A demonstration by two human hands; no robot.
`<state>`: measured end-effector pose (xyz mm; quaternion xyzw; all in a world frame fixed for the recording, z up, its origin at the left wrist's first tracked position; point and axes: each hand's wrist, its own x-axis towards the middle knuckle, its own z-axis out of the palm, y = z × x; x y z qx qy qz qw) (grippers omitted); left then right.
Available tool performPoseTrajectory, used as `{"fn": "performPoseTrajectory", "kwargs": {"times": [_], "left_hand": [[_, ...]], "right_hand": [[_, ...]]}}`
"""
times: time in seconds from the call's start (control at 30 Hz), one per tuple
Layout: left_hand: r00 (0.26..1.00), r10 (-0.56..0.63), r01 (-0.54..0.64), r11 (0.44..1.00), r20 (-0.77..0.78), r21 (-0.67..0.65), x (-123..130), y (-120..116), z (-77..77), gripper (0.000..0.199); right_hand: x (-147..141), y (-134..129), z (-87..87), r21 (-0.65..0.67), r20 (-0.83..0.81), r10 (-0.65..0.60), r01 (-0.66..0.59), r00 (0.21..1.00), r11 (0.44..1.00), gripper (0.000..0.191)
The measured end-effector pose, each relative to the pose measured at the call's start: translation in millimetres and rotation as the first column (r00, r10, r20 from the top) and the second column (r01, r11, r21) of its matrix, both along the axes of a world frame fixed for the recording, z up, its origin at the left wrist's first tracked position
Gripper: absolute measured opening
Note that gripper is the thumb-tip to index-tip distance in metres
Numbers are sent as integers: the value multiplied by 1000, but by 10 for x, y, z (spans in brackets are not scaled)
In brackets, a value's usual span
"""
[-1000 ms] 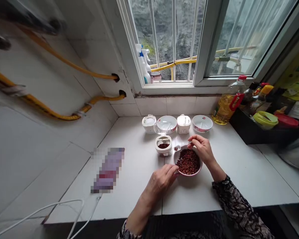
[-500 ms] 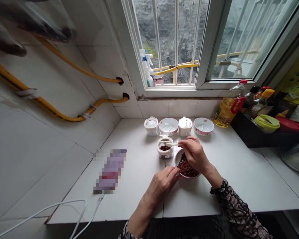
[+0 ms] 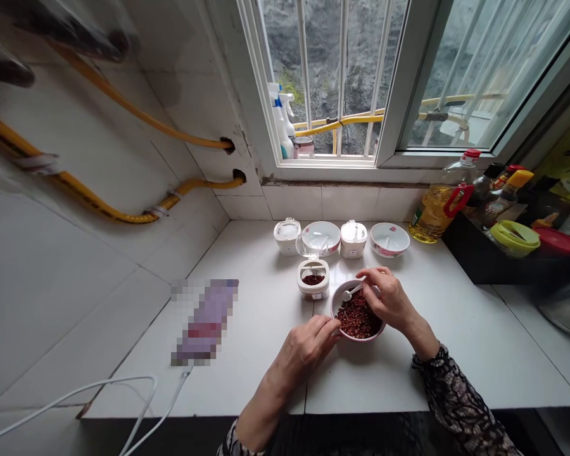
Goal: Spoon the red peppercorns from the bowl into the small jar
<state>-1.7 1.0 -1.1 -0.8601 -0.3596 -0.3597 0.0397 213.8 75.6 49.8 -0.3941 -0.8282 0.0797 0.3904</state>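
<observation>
A bowl [image 3: 334, 310] of dark red-brown dried bits, perhaps peppercorns [image 3: 358, 320], rests on the counter before me. My left hand [image 3: 308, 345] grips its rim at the left side, fingers closed. In my right hand [image 3: 387, 297], above the bowl's right side, is a small white spoon [image 3: 349, 294], pinched by the handle; its head hangs over the bowl's far left part. Just behind and left of the bowl stands a seasoning jar [image 3: 313, 288] with its lid up, the same dark red bits visible inside.
Two white-lidded jars [image 3: 287, 237] [image 3: 353, 240] and two flowered bowls [image 3: 321, 235] [image 3: 390, 240] line the back of the counter. An oil bottle [image 3: 432, 209] and a black box [image 3: 470, 253] of condiments stand right. A blurred-out flat object [image 3: 206, 323] with a white cable [image 3: 178, 392] lies left.
My right hand has moved the spoon from the open jar, rightward and nearer to me, over the bowl. My left hand keeps its hold on the rim.
</observation>
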Motion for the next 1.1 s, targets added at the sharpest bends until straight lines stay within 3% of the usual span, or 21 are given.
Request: {"fn": "performPoseTrajectory", "kwargs": {"times": [0.27,0.43,0.67,0.87,1.1], "left_hand": [[1000,4,-4,999,5,34,7,-1,13,18],[1000,18,-18,999,-6,26,4,-7,21,19],[1000,6,-6,1000,-8,13,3,-6,15,17],[1000,5,-5,1000,0,4,-4,-3,-11,16],[1000,2,-2,1000,5,5,2,1,-15,17]], "right_hand": [[-4,-6,-101,-21,147,128,-127,981,992,24],[-57,-39,-115,-142,86,166,-153,982,978,24],[-54,-47,-73,-271,-73,48,-66,996,960,23],[-41,-50,-4,-475,-269,-65,-74,961,877,20],[-35,-35,-14,-528,-347,-156,-55,925,848,20]]}}
